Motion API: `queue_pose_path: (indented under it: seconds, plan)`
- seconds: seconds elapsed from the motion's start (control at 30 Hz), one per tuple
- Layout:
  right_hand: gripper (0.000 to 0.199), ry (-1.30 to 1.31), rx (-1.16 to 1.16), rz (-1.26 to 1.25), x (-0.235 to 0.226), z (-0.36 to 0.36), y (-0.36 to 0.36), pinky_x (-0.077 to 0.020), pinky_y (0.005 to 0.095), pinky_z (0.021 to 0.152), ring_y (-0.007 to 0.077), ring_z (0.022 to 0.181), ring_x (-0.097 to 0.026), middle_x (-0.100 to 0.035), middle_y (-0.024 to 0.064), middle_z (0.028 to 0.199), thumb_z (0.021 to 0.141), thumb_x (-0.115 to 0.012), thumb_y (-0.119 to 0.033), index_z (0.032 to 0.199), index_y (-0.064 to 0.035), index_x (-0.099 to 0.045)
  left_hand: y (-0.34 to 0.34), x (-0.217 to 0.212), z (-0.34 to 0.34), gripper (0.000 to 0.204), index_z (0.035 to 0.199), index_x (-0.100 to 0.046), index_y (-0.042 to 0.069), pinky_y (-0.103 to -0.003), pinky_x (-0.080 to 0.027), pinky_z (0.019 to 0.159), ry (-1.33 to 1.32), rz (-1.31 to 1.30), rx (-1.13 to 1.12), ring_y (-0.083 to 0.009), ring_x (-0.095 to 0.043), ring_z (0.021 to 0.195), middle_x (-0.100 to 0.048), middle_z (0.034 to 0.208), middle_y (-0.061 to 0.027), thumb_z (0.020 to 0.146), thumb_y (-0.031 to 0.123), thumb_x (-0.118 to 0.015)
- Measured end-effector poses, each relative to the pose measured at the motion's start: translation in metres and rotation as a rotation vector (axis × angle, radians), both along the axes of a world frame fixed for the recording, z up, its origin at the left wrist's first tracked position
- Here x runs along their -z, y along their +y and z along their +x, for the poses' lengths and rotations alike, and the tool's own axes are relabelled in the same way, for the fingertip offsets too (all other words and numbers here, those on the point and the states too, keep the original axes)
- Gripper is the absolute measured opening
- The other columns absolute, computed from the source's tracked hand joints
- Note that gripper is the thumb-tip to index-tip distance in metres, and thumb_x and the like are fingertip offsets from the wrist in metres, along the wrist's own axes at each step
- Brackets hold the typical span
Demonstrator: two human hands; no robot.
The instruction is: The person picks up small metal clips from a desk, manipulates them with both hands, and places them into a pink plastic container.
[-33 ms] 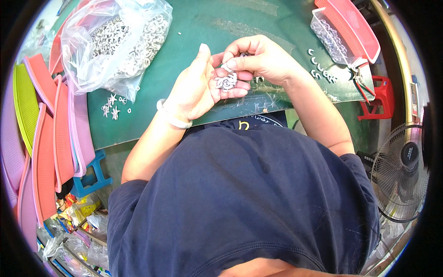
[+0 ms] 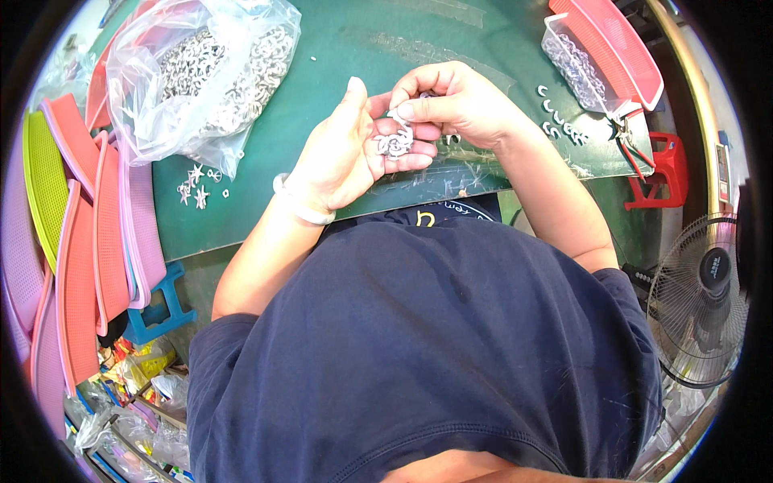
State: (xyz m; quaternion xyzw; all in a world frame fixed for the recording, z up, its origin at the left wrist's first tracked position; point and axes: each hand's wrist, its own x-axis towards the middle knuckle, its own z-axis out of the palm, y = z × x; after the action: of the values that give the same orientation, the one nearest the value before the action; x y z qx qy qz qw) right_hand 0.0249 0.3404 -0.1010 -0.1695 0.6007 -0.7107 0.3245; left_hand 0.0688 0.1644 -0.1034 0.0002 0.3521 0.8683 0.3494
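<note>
My left hand [image 2: 338, 149] is turned palm up over the near part of the green table, its fingers stretched out. A small heap of silvery curved metal pieces [image 2: 394, 145] lies across those fingers. My right hand [image 2: 451, 105] meets it from the right, thumb and fingertips pinched together on a small silvery piece [image 2: 401, 114] just above the heap. The exact shape of that piece is hard to make out. Several loose U-shaped pieces [image 2: 551, 129] lie on the table to the right of my right hand.
On the green table [image 2: 338, 48], a clear plastic bag [image 2: 278, 24] full of silvery pieces stands at the left, with star-shaped pieces [image 2: 193, 193] nearby. Pink basket [image 2: 620, 56], clear box [image 2: 576, 68] and pliers [image 2: 624, 133] sit right. Stacked coloured baskets [image 2: 72, 258], a red stool [image 2: 664, 173] and fan [image 2: 700, 298] flank me.
</note>
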Motion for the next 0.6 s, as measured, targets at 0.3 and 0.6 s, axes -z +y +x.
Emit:
queue_pose_path:
  seconds: [0.3,0.6]
  plan:
    - [0.008,-0.182,0.067,-0.277,0.006,-0.004,0.011,-0.0335,0.0149,0.043,0.0036,0.05,-0.045,-0.058,0.0026,0.069,0.079,-0.059,-0.008,0.084,-0.0017,-0.059,-0.004,-0.001,0.002,0.054,0.119,-0.039,-0.006,-0.041,-0.046,0.088,-0.071,0.064,-0.008,-0.0336,-0.056,0.1,-0.054,0.109,-0.0267,0.094,0.041,-0.028]
    - [0.021,0.58,-0.25,0.241,-0.012,-0.005,0.014,-0.0402,0.0229,0.06,0.0099,0.068,-0.051,-0.056,0.0009,0.075,0.072,-0.064,-0.009,0.093,-0.0044,-0.065,-0.003,-0.001,0.001,0.049,0.116,-0.04,-0.008,-0.041,-0.048,0.086,-0.103,0.08,-0.002,-0.0363,-0.057,0.095,-0.054,0.104,-0.0242,0.094,0.036,-0.032]
